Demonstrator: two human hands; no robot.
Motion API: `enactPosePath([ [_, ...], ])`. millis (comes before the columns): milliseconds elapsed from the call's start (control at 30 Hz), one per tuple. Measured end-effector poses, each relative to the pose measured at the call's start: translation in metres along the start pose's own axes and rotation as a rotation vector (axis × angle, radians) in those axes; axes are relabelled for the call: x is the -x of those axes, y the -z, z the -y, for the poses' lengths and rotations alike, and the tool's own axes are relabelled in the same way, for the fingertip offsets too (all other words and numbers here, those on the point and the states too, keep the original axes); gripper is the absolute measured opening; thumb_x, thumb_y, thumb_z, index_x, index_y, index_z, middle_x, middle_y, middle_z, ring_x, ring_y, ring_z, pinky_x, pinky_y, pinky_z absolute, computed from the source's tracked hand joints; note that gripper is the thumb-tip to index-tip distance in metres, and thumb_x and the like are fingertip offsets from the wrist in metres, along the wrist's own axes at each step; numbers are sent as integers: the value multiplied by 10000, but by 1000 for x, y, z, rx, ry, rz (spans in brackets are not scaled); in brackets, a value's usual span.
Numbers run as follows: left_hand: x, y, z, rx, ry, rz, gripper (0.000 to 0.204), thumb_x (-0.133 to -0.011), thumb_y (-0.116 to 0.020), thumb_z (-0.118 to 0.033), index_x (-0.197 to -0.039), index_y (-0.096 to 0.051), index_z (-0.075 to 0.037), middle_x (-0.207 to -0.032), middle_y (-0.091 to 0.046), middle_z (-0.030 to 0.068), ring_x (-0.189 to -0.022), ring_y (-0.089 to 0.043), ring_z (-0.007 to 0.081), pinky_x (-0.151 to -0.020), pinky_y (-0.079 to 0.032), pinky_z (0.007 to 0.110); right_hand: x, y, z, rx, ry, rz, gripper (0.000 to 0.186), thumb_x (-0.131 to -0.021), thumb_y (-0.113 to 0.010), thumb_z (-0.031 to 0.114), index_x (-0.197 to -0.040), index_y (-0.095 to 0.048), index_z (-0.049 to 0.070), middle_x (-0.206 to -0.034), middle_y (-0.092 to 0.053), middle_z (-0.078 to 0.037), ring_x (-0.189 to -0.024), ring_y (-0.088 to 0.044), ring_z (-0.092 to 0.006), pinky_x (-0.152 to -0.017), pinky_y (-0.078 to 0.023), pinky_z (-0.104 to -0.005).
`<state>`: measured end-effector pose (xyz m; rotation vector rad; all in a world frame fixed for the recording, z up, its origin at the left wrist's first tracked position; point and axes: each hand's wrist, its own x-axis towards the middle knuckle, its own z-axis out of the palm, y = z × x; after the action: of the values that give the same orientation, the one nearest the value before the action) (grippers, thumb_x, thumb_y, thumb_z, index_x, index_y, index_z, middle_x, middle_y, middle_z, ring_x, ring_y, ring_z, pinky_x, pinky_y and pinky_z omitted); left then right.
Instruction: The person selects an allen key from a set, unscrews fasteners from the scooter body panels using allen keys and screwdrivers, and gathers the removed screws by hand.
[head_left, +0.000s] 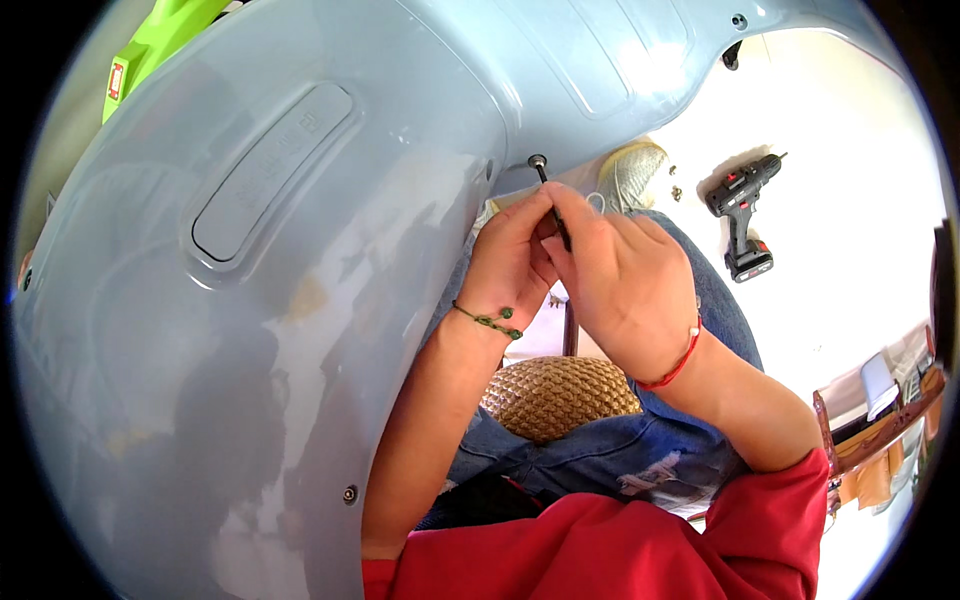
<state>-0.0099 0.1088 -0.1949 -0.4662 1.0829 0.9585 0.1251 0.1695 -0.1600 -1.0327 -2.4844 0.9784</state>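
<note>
A large glossy grey-blue plastic shell (400, 230) with a recessed oblong panel (270, 180) fills my left side and the far side. Between my hands a thin dark rod-shaped tool (544, 176) points away from me. Its far end meets a round metal fastener (537, 161) at the shell's lower edge; whether it sits inside the fastener I cannot tell. My right hand (630, 270) is closed, pinching the rod with thumb and forefinger. Close beside it, my left hand (508, 250) has its fingers bent in around the rod's near end, mostly hidden by the right hand.
A black cordless drill (745, 205) lies on the pale floor to the right, with small metal parts (676, 190) near my shoe (632, 175). A woven tan seat (560, 395) shows between my legs. A bright green object (155, 45) stands at far left, wooden furniture (885, 430) at right.
</note>
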Motion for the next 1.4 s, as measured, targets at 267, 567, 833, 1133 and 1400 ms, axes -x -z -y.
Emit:
enactPosePath([
  [267, 1, -2, -2, 36, -13, 16, 207, -966, -565, -225, -989, -668, -47, -901, -671, 38, -822, -636, 118, -710, -515, 252, -1, 8, -9, 1, 142, 74, 230, -711, -603, 90, -940, -622, 71, -790, -507, -60, -728, -573, -218, -613, -478, -328],
  [567, 3, -1, -3, -28, -10, -12, 222, -965, -567, -224, -1030, -664, -35, -921, -678, 44, -848, -643, 124, -733, -523, 265, 3, -6, -7, -166, 97, -16, 206, -694, -711, 167, -806, -592, 42, -815, -510, -90, -752, -576, -249, -635, -503, -348],
  [833, -3, 1, 1, 7, 5, 18, 268, -972, -557, -255, -1077, -642, -24, -900, -666, 29, -806, -624, 107, -694, -488, 242, 1, 6, 3, -244, -104, 89, 183, -698, -698, 157, -809, -599, 51, -851, -534, -83, -784, -577, -242, -647, -497, -358],
  [1133, -6, 7, 1, 3, -43, 54, 255, -980, -523, -208, -1091, -637, -9, -935, -663, 23, -849, -625, 99, -757, -504, 238, -5, 16, -12, -44, 209, 111, 293, -700, -595, 93, -991, -621, 63, -916, -556, -43, -936, -558, -206, -750, -449, -318],
  [1400, 3, -3, -5, 45, -65, -55, 271, -969, -554, -226, -1099, -616, 3, -832, -655, 32, -734, -614, 90, -676, -511, 240, 2, 11, -3, -383, -337, -86, 176, -823, -643, 61, -995, -606, 43, -818, -633, -92, -622, -633, -254, -531, -495, -335],
])
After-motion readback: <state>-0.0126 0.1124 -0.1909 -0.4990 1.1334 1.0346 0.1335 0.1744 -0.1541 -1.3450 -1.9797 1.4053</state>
